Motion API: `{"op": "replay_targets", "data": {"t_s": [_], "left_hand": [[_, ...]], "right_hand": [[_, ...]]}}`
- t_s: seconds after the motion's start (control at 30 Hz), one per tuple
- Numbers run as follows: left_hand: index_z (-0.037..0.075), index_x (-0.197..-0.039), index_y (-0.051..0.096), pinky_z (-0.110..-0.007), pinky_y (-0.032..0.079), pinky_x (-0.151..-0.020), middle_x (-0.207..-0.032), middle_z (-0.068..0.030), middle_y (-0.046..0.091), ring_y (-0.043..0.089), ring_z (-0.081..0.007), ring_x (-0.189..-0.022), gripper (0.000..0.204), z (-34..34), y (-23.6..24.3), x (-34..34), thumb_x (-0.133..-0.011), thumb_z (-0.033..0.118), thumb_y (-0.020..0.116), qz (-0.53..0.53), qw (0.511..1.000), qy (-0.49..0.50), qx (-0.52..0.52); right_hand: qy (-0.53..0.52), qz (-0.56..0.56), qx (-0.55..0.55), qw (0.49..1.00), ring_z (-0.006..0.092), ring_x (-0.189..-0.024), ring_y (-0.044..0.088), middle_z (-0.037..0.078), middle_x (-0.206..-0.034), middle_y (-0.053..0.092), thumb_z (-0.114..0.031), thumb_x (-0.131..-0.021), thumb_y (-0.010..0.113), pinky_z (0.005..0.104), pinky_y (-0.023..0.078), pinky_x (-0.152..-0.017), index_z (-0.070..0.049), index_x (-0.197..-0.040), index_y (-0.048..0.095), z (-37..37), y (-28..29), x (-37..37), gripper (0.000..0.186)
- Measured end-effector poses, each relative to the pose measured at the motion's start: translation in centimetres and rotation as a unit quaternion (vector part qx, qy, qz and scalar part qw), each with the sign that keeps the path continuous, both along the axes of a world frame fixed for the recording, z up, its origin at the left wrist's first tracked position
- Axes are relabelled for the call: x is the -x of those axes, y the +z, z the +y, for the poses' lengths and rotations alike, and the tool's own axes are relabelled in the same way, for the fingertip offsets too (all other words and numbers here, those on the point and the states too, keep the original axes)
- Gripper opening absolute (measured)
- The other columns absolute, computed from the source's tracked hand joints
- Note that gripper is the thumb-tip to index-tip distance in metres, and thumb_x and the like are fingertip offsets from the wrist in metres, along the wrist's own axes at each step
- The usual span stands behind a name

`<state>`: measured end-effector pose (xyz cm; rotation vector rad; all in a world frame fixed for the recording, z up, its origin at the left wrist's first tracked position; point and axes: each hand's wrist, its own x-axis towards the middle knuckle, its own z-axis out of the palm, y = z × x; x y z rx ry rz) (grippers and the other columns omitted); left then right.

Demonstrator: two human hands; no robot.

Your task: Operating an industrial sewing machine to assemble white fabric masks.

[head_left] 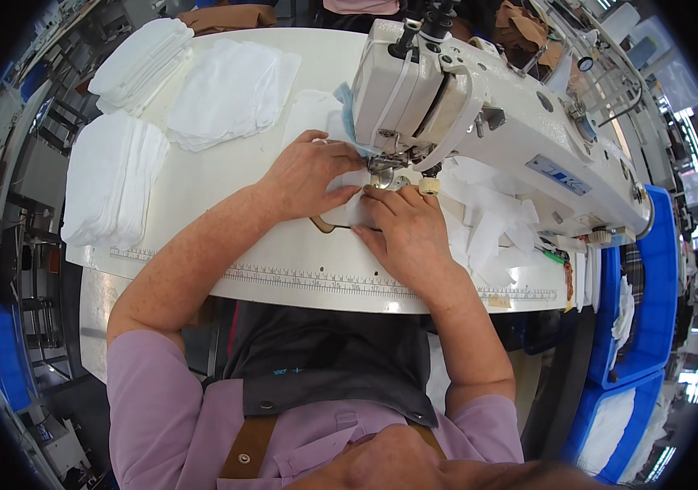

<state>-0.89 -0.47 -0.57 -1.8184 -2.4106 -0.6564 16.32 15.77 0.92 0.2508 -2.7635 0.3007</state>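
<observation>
A white sewing machine stands over the white tabletop. My left hand lies just left of the needle and presser foot, fingers over a white fabric piece, thumb apart from them. My right hand rests just below the presser foot, fingertips bent onto that piece and thumb spread lower. A light blue piece is beside the machine head, partly hidden. How the piece sits under the foot is hidden.
Stacks of white pieces lie on the left, with more behind. Loose white scraps lie right of the needle. Blue bins stand at the table's right. Brown fabric is piled behind the machine.
</observation>
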Motion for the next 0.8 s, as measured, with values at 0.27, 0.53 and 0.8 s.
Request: {"op": "replay_targets", "data": {"t_s": [0.27, 0.53, 0.8], "left_hand": [[0.01, -0.13, 0.071, -0.057, 0.027, -0.122, -0.142, -0.0076, 0.065, 0.057, -0.0222, -0.135, 0.049, 1.2, -0.8, 4.4, -0.095, 0.044, 0.069, 0.071, 0.98, 0.185, -0.033], [0.015, -0.118, 0.077, -0.068, 0.014, -0.123, -0.147, -0.0055, 0.061, 0.045, -0.0197, -0.147, 0.045, 3.2, 0.7, 6.0, -0.092, 0.052, 0.073, 0.153, 0.92, 0.357, 0.057], [0.009, -0.101, 0.073, -0.04, 0.054, -0.096, -0.116, -0.0142, 0.075, 0.07, -0.0359, -0.109, 0.017, 3.5, 1.9, 6.5, -0.087, 0.017, 0.08, -0.239, 0.881, 0.311, -0.265]], "right_hand": [[-0.016, 0.013, -0.016, 1.0, 0.0306, -0.107, 0.064, 0.014, -0.134, 0.067, -0.037, -0.089, 0.076, 0.0471, 0.045, -0.099, 0.0, -0.114, 0.068, 0.1, -0.9, 0.2, 0.046], [0.008, 0.04, 0.001, 0.999, 0.0305, -0.109, 0.064, 0.014, -0.131, 0.067, -0.03, -0.086, 0.078, 0.0452, 0.046, -0.096, 0.0, -0.113, 0.068, 0.1, -1.0, 0.4, 0.042], [0.008, 0.034, 0.008, 0.999, 0.0319, -0.109, 0.063, 0.015, -0.132, 0.067, -0.023, -0.084, 0.08, 0.0449, 0.047, -0.09, -0.001, -0.114, 0.066, 0.3, -0.8, 0.1, 0.04]]}}
